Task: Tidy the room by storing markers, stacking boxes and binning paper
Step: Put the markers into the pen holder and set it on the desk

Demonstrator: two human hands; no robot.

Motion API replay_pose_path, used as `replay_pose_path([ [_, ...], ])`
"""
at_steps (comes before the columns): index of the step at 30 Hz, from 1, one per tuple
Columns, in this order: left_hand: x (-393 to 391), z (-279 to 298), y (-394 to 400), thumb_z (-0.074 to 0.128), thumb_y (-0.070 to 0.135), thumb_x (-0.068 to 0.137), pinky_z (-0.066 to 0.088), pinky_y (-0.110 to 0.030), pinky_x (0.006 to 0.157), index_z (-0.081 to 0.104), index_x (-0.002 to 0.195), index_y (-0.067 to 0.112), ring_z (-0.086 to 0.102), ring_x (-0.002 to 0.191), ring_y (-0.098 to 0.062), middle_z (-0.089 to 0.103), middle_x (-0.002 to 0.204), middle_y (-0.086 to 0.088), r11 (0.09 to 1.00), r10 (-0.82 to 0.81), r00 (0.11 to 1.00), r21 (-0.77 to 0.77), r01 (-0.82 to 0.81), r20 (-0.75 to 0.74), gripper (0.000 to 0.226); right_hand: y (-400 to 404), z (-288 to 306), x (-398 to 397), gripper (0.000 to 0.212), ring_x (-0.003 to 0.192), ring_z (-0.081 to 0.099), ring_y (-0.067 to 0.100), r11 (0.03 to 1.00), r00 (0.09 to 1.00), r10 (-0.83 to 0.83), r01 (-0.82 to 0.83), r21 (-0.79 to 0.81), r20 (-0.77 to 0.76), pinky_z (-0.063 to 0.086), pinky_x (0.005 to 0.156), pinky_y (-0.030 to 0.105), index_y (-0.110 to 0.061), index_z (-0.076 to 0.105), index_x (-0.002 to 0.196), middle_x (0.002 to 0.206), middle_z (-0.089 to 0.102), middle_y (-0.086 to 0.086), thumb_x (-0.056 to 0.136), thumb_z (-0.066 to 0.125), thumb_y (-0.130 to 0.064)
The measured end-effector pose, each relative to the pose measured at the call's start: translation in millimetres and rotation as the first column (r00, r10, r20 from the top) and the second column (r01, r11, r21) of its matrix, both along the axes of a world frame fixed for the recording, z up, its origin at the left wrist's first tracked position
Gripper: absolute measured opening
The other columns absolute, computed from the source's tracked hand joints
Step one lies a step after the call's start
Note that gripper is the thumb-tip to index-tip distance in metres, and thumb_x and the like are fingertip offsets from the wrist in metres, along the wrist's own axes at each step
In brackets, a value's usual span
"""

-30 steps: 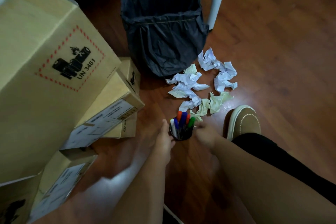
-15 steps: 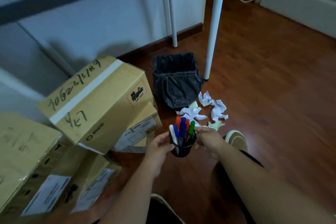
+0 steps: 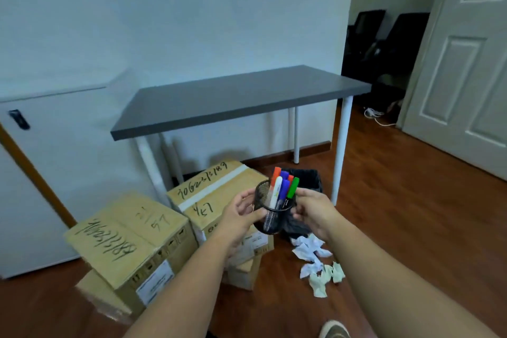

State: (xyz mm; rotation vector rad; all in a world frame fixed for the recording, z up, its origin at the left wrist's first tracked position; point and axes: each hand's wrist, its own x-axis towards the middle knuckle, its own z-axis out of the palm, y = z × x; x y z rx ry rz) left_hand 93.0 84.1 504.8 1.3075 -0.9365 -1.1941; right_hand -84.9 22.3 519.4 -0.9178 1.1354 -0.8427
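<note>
i hold the cup [image 3: 274,211] of markers [image 3: 284,186] in mid-air between both hands, above the floor and in front of the boxes [image 3: 131,239]. left hand [image 3: 241,214] at 9 o'clock of the cup, fingers curled round its mesh wall; right hand [image 3: 312,211] at 3 o'clock, fingers likewise gripping it. the worktop [image 3: 233,99] lies at 12 o'clock, well apart. the bin [image 3: 310,181] stands just behind the cup, beside a worktop leg; crumpled paper [image 3: 312,252] lies on the floor at 5 o'clock. step in hand, as i judge it: storing the markers. next move calls for carrying the cup level up to the worktop and setting it down upright; boxes and paper remain untouched.
</note>
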Motion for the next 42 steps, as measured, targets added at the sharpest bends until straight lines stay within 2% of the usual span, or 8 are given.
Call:
replay_pose_path([
  [3,13.6,41.1,21.0,0.071,0.009,0.087,0.038,-0.041,0.091,0.057,0.127,0.036,0.054,0.121,-0.013,0.058,0.137,0.014,0.999,0.033,0.999,-0.042,-0.032,0.019,0.05,16.6,43.7,17.1,0.048,0.053,0.044,0.012,0.991,0.996,0.062,-0.053,-0.124,0.07,0.037,0.047,0.02,-0.011,0.069,0.107,0.079,0.054,0.011,0.082,0.036,0.012],
  [6,29.2,75.5,38.9,0.07,0.016,0.09,0.042,-0.047,0.096,0.056,0.125,0.043,0.055,0.122,-0.011,0.06,0.132,0.022,0.991,0.079,0.997,-0.105,-0.078,0.0,0.047,27.5,78.4,37.8,0.044,0.057,0.045,0.011,0.965,0.989,0.123,-0.099,-0.243,0.084,0.036,0.052,0.022,-0.011,0.069,0.115,0.072,0.059,0.004,0.084,0.044,0.008],
  [9,46.2,102.7,53.8,0.069,0.017,0.091,0.046,-0.055,0.101,0.058,0.122,0.043,0.057,0.123,-0.018,0.063,0.131,0.016,0.972,0.16,0.987,-0.172,-0.161,-0.021,0.042,42.6,109.6,60.6,0.043,0.078,0.056,0.015,0.912,0.974,0.219,-0.183,-0.368,0.057,0.04,0.068,0.028,-0.022,0.067,0.12,0.089,0.071,-0.001,0.088,0.049,0.001],
  [16,97.2,158.1,77.9,0.056,0.022,0.099,0.058,-0.031,0.062,0.052,0.137,0.024,0.071,0.09,-0.011,0.068,0.124,-0.005,0.904,0.33,0.938,-0.248,-0.347,-0.11,0.038,57.1,147.0,130.2,0.043,0.1,0.058,0.024,0.818,0.927,0.373,-0.308,-0.485,0.04,0.044,0.089,0.038,-0.022,0.057,0.133,0.113,0.07,0.003,0.093,0.056,-0.009],
  [28,241.2,183.9,64.9,0.067,0.002,0.09,0.057,-0.04,0.093,0.039,0.148,0.025,0.062,0.113,-0.015,0.054,0.138,-0.002,0.862,0.421,0.905,-0.34,-0.377,0.064,0.069,20.8,179.3,295.5,0.022,0.077,0.06,0.006,0.77,0.913,0.401,-0.296,-0.565,0.069,0.047,0.051,0.009,-0.021,0.059,0.119,0.091,0.066,-0.006,0.1,0.05,-0.021],
  [33,308.2,183.6,44.2,0.071,-0.004,0.085,0.051,-0.043,0.102,0.04,0.148,0.031,0.057,0.12,-0.014,0.052,0.133,0.009,0.841,0.466,0.876,-0.371,-0.394,0.126,0.078,-0.8,178.5,369.0,0.032,0.089,0.062,0.006,0.741,0.911,0.412,-0.33,-0.585,0.007,0.049,0.066,0.022,-0.023,0.058,0.131,0.114,0.067,-0.005,0.102,0.045,-0.025],
  [37,332.2,174.9,27.4,0.066,-0.007,0.088,0.05,-0.019,0.087,0.038,0.148,0.03,0.055,0.111,-0.004,0.05,0.127,0.014,0.847,0.472,0.865,-0.36,-0.391,0.169,0.076,-10.6,169.6,394.0,0.035,0.09,0.062,0.006,0.721,0.904,0.424,-0.37,-0.586,-0.049,0.048,0.066,0.019,-0.028,0.054,0.134,0.111,0.067,-0.006,0.103,0.04,-0.021],
  [42,350.4,161.8,-0.9,0.061,-0.007,0.09,0.047,-0.032,0.1,0.04,0.148,0.029,0.055,0.123,-0.014,0.05,0.141,0.007,0.865,0.461,0.857,-0.329,-0.378,0.228,0.071,-30.9,163.2,404.8,0.038,0.088,0.058,0.004,0.724,0.907,0.404,-0.395,-0.565,-0.117,0.042,0.066,0.02,-0.029,0.048,0.139,0.108,0.063,-0.008,0.104,0.038,-0.02],
])
